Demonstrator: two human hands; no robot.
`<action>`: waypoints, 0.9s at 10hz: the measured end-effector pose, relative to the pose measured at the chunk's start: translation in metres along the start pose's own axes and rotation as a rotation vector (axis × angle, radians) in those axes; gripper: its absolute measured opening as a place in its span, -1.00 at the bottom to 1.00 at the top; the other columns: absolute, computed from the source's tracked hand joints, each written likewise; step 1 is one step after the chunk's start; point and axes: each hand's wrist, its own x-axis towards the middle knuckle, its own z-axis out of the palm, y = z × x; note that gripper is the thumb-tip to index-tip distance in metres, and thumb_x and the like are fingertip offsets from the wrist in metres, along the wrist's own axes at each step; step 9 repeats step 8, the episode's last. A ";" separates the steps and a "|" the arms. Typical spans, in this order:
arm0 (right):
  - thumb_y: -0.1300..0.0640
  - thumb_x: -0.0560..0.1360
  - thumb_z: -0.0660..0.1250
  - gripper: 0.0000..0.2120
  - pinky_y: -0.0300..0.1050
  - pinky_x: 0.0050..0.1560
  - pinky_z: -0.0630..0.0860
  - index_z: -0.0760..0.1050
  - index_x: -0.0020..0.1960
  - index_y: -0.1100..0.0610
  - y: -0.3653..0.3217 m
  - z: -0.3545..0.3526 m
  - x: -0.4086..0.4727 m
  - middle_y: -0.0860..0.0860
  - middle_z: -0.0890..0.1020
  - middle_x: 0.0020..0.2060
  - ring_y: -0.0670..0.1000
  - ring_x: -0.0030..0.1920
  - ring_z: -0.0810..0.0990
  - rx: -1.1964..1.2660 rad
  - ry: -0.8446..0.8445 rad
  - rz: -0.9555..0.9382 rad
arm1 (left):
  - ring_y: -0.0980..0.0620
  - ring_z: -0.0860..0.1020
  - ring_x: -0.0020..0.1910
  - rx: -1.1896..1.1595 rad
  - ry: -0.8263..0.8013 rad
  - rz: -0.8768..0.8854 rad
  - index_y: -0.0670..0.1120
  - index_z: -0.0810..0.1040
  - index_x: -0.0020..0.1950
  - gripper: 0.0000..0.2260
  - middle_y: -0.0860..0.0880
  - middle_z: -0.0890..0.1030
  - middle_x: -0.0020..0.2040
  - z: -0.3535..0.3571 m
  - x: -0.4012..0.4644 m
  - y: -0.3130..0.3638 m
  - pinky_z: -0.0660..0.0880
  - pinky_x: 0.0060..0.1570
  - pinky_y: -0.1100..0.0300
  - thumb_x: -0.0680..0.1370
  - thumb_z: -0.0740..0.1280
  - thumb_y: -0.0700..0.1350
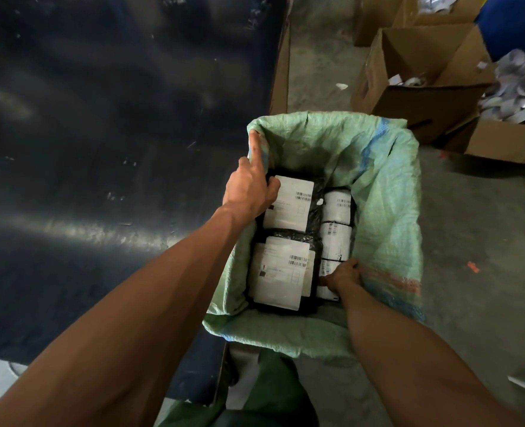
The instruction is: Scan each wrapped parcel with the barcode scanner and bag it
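Parcels (286,207) wrapped in black lie packed inside the green woven sack (387,192): left hand (249,192) grasping the far one, right hand (343,277) gripping the sack's near rim, so bagging is under way and settling it flat probably comes next.

Both forearms bare, no sleeves, watch or rings seen. Left hand (250,192) and right hand (343,277) ungloved. Dark green trousers (267,392) on the legs, near edge, loose and creased at the knee.

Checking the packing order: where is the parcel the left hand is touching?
Head view: the far black-wrapped parcel lies inside the green woven sack, under the left hand, left of the white rolls.
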 end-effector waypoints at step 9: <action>0.03 0.49 0.53 -0.53 0.04 0.16 0.62 0.50 0.35 0.06 -0.022 -0.048 -0.159 0.14 0.61 0.28 0.10 0.13 0.66 0.589 0.107 -0.421 | -0.24 0.44 0.33 -0.461 -0.156 0.198 -0.01 -0.13 0.66 -0.37 -0.22 0.17 0.58 -0.040 -0.069 -0.082 0.49 0.17 -0.07 0.70 0.08 0.15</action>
